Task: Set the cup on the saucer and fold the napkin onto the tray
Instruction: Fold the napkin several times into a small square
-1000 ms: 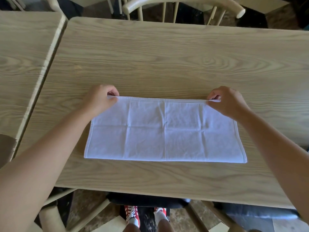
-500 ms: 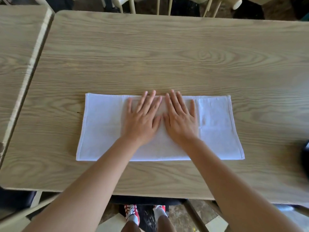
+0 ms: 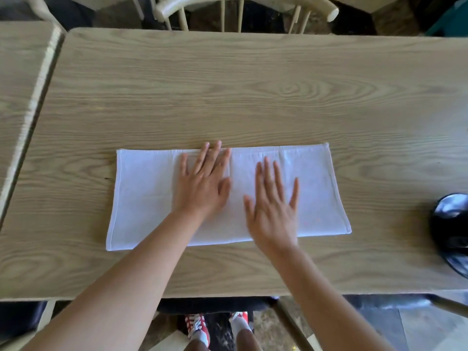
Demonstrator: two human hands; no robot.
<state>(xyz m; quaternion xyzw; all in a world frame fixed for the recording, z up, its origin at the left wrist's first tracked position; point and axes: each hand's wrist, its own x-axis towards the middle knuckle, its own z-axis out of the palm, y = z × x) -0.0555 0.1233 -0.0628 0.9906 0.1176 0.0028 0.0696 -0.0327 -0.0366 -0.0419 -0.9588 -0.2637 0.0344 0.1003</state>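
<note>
The white napkin point(image 3: 141, 196) lies folded into a long band near the bench point(image 3: 253, 84) front edge, laid flat for creasing. The left hand point(image 3: 202, 183) presses its centre, fingers spread, grip open, clasping nothing. The right hand point(image 3: 274, 206), equally open, appears to touch the cloth. A black object point(image 3: 450, 229) sits at the right edge.

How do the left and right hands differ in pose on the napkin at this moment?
The left hand lies farther up the napkin, fingertips at its far edge; the right hand sits nearer the near edge. The left hand's fingers are closer together; the right hand's are splayed and motion-blurred. Both are open, palm-down, gripping nothing.
</note>
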